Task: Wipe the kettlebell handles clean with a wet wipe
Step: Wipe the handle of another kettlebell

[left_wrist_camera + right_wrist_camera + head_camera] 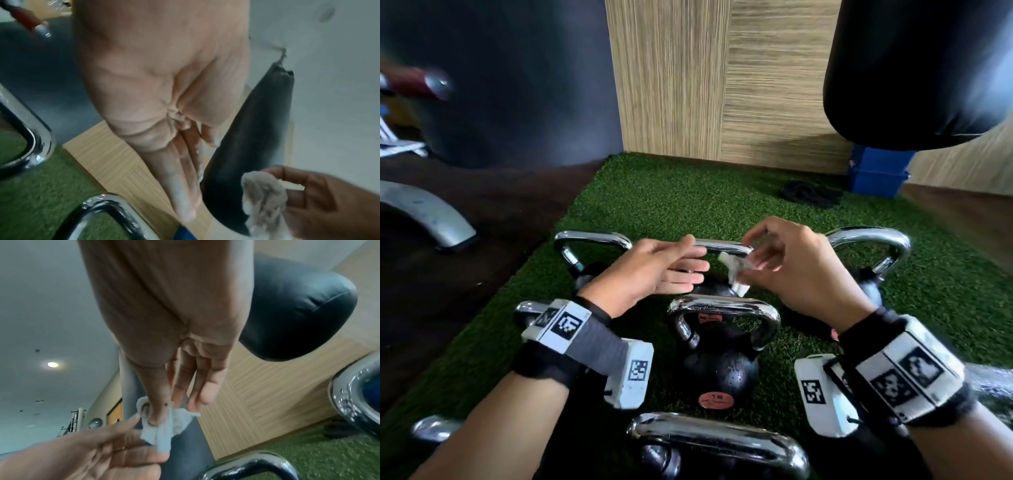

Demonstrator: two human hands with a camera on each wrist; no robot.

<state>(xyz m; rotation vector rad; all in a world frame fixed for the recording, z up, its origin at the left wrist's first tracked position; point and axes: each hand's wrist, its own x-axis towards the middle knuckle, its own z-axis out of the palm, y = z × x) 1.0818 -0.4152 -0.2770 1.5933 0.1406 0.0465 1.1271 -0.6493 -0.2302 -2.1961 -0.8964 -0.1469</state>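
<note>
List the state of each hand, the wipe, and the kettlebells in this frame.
Left hand: open, fingers straight, holding nothing.
Right hand: pinches the wipe.
Wet wipe: crumpled, hanging from the right hand.
Kettlebells: upright on the turf, chrome handles up.

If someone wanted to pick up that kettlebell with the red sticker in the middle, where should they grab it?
Probably by the flat top bar of its chrome handle on the kettlebell, coming straight down from above. It stands upright on the green turf, so the loop is open underneath for fingers to curl through, and the round body is too smooth.
</note>
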